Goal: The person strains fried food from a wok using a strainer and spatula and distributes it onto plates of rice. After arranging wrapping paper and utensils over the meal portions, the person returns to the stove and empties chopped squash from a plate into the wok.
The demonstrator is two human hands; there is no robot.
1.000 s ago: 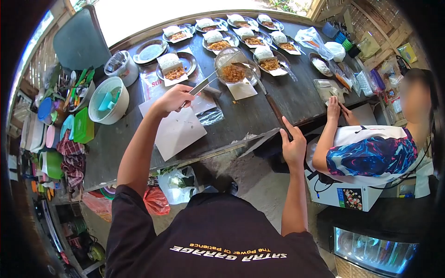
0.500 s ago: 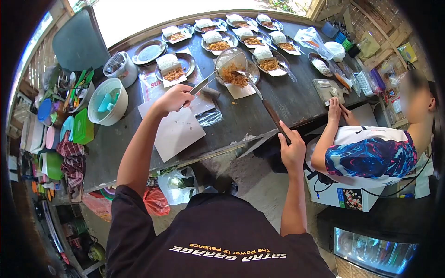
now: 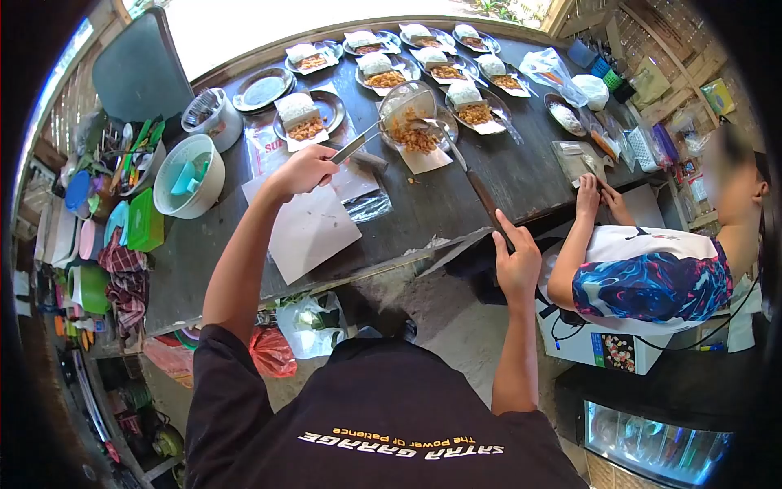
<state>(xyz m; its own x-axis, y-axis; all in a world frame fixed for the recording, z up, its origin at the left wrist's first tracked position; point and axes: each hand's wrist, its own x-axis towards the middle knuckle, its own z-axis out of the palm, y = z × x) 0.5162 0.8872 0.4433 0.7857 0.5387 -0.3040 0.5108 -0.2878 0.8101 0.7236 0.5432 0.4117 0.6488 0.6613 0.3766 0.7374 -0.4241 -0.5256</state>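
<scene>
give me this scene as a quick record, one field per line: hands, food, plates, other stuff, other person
left hand: the left hand grips the handle of a wire strainer
right hand: the right hand grips the brown handle of a serving utensil
food: brown pieces at the strainer's lower edge, the utensil's metal end against them
under the food: white paper
served plates: several on the dark table, with white rice mounds and brown food
at left: white tub, green box
other person: both hands at a pale board
</scene>
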